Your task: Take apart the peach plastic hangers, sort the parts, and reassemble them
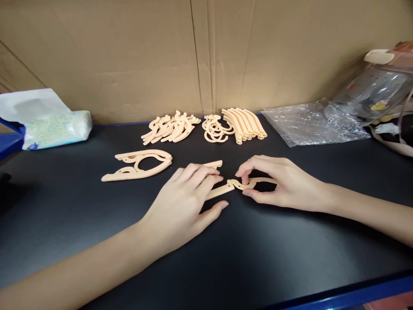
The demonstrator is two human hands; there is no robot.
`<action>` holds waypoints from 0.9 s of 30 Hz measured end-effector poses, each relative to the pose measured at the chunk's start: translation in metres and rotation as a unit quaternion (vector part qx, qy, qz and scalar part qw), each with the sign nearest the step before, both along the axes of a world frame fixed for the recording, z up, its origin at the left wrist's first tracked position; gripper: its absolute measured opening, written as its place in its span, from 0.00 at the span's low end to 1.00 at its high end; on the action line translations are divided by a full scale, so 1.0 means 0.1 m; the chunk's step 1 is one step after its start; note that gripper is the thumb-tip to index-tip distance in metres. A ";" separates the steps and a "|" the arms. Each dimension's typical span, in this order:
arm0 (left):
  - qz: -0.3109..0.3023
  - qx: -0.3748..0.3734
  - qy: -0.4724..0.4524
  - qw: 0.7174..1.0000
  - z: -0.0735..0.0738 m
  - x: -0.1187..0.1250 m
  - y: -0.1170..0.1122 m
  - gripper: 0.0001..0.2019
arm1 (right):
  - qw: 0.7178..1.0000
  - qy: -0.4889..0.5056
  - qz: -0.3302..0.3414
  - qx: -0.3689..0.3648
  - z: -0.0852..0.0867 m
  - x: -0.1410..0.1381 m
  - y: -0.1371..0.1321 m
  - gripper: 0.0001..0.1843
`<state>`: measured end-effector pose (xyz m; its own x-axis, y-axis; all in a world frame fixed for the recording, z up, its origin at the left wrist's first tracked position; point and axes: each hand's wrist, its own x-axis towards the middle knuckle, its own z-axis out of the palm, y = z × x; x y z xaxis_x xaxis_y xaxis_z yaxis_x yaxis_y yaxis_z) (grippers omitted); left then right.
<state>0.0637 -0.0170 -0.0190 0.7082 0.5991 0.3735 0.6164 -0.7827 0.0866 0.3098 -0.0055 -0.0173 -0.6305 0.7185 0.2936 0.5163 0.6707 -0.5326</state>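
A pale cream folding-hanger arm [220, 192] lies on the black table, partly covered by my left hand [190, 193]. That hand rests over it with fingers stretched and the thumb apart. Another hanger arm end [213, 164] pokes out past its fingertips. My right hand [279, 183] pinches a curved cream hanger hook [240, 185] between thumb and fingers. The hook's end meets the tip of the arm; whether they are joined I cannot tell. To the left lies a folded hanger [145, 173] with its two arms and a rounded opening.
At the back are a pile of short curved hanger pieces [174, 128], several loose hooks [214, 131] and a row of stacked hanger arms [245, 125]. A clear plastic bag [309, 122] and a bottle [374, 92] stand right, a tissue pack [58, 127] left. Cardboard [129, 56] walls the back.
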 end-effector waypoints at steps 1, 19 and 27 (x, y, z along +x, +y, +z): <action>0.002 0.014 0.005 1.000 -0.01 0.03 -0.01 0.13 | 0.999 0.013 -0.008 -0.037 0.01 -0.01 -0.01 0.11; -0.006 -0.050 -0.069 0.996 -0.02 0.13 -0.03 0.03 | 0.962 0.140 0.011 -0.233 -0.02 0.05 0.04 0.15; 0.005 -0.085 -0.098 0.992 -0.06 0.10 -0.01 0.09 | 0.959 0.149 0.036 -0.237 0.01 0.03 0.05 0.08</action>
<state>0.0735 -0.0184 -0.0247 0.6266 0.6711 0.3962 0.5817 -0.7411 0.3353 0.3128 -0.0007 -0.0164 -0.6230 0.7730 0.1202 0.2549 0.3458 -0.9030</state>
